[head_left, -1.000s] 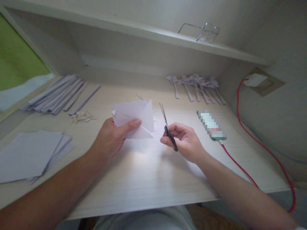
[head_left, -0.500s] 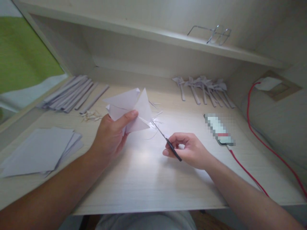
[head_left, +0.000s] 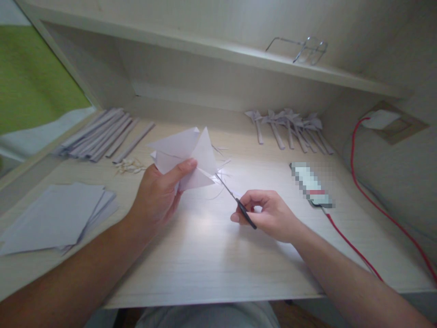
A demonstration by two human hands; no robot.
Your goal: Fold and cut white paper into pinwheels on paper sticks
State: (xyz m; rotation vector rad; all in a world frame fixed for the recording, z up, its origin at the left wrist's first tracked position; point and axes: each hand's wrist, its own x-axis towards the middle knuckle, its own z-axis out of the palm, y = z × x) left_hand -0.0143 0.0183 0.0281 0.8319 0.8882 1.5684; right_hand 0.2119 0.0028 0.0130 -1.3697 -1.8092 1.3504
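My left hand (head_left: 164,187) pinches a white sheet of paper (head_left: 179,145) above the desk, thumb on top and fingers beneath. Slits split the paper into pointed flaps that spread apart. In my right hand (head_left: 266,212) is a pair of scissors (head_left: 244,212) with black handles, its fingers curled around them. The scissors' blades point up and left, their tips close to the paper's right edge; whether they touch it I cannot tell. Thin paper scraps (head_left: 223,173) lie on the desk just behind the blade tips.
Rolled paper sticks (head_left: 102,134) lie at the back left, near small whitish pieces (head_left: 129,166). A stack of paper sheets (head_left: 54,216) rests at the left. Paper pinwheels (head_left: 290,127) line the back right. A phone (head_left: 311,184) with a red cable (head_left: 355,248) sits at the right; glasses (head_left: 307,49) are on the shelf.
Almost nothing differs. The scissors and my right hand have shifted very slightly left, while the paper stays in my left hand in nearly the same place.
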